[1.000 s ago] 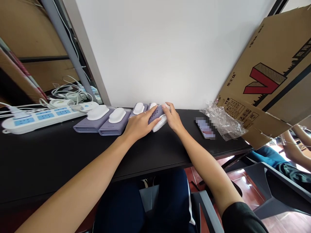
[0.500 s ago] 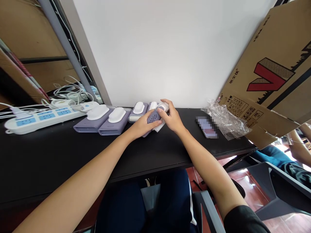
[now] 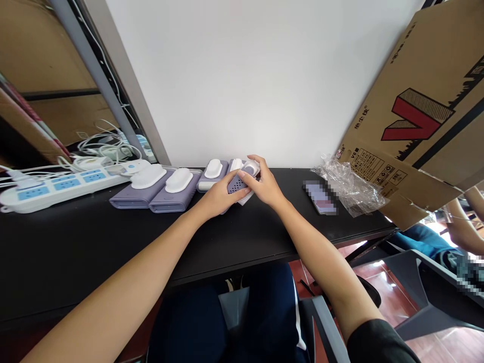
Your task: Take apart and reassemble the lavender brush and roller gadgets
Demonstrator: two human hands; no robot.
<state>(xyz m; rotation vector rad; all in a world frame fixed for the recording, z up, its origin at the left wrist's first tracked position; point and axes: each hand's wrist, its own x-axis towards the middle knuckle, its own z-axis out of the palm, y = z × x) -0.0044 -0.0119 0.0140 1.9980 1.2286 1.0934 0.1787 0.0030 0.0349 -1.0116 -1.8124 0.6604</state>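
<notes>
Though two hands (image 3: 218, 197) (image 3: 267, 187), one purple device (image 3: 237, 185)

A big red V (image 3: 418, 113) is printed on the brown cardboard box (image 3: 427, 63), and "V6" (image 3: 354, 152) is shown in small black print lower down, with a little black square next to it. Under that, a box of tiny lines (image 3: 365, 162) and some small square signs (image 3: 384, 173) can be seen, but they are too small to be read. Black Chinese writing (image 3: 361, 117) is also printed beside the big letter, with a small ® at its end.
</notes>
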